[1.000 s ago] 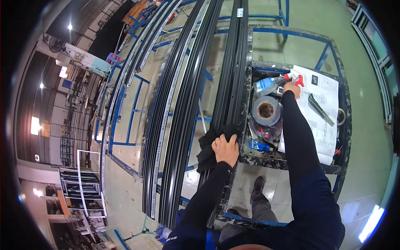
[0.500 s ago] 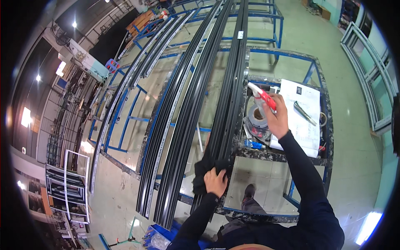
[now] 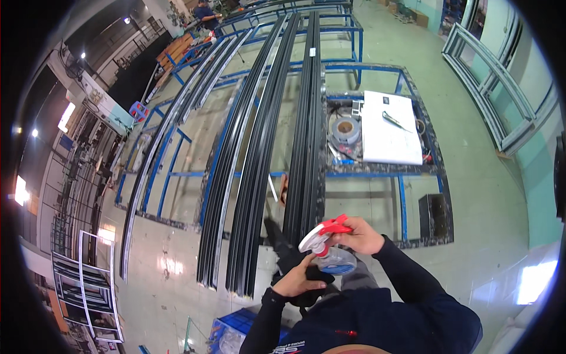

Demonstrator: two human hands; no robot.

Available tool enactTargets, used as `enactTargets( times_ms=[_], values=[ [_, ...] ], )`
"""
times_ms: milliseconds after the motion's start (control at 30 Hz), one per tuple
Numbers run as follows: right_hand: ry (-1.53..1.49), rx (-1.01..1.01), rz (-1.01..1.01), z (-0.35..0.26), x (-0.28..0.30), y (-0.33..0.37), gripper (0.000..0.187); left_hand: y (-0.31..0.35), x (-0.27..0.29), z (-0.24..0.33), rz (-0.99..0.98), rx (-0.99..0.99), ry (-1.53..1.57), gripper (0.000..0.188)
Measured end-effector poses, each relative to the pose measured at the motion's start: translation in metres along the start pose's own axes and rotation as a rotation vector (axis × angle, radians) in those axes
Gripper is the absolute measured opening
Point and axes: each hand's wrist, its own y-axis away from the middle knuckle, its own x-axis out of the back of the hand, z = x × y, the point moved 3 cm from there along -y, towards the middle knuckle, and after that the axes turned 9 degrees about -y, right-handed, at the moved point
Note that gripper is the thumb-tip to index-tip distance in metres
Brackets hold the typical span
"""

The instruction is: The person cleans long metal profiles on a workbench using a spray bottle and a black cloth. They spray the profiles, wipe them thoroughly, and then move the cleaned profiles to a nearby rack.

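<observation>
My right hand [image 3: 358, 237] is closed round the neck of a spray bottle [image 3: 337, 259], which has a red and white trigger head and a clear body. The bottle is tilted in front of my body, its nozzle toward the left. Just below the nozzle, my left hand [image 3: 299, 279] holds a bunched black cloth [image 3: 287, 258], with part of the cloth hidden by the fingers. Beyond both hands lie long black profiles [image 3: 305, 147], whose near ends reach close to the cloth.
Blue metal racks [image 3: 188, 174] carry more black profiles [image 3: 259, 171]. At the right, a tray area holds white paper [image 3: 386, 141], a knife [image 3: 396, 120] and a tape roll [image 3: 345, 130]. A blue crate [image 3: 236, 324] stands below. Window-like frames [image 3: 489, 88] lean at the right; another person [image 3: 206, 16] is far back.
My right hand has brought the spray bottle from above the paper back toward my body. My left hand has lifted the black cloth off the profiles and drawn it nearer to me.
</observation>
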Motion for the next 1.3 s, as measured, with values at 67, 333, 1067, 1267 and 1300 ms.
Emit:
enactTargets(
  times_ms=[67,333,1067,1267,1300],
  values=[
    [-0.015,-0.041,-0.104,0.012,-0.033,0.007,0.03,0.016,-0.016,0.002,-0.016,-0.196,-0.014,0.086],
    [-0.029,-0.037,-0.138,0.008,-0.103,0.022,0.036,0.037,-0.086,-0.013,0.275,-0.146,0.33,0.048],
    [0.981,0.419,0.545,0.029,-0.114,0.078,0.075,0.026,-0.121,-0.013,0.503,-0.291,-0.175,0.041],
    [0.761,-0.076,0.336,0.093,-0.056,0.108,0.052,0.08,-0.066,-0.135,0.733,0.156,0.216,0.037],
    [0.82,-0.111,0.3,0.111,-0.057,0.116,0.05,0.095,-0.061,-0.154,0.805,0.236,0.393,0.032]
  ],
)
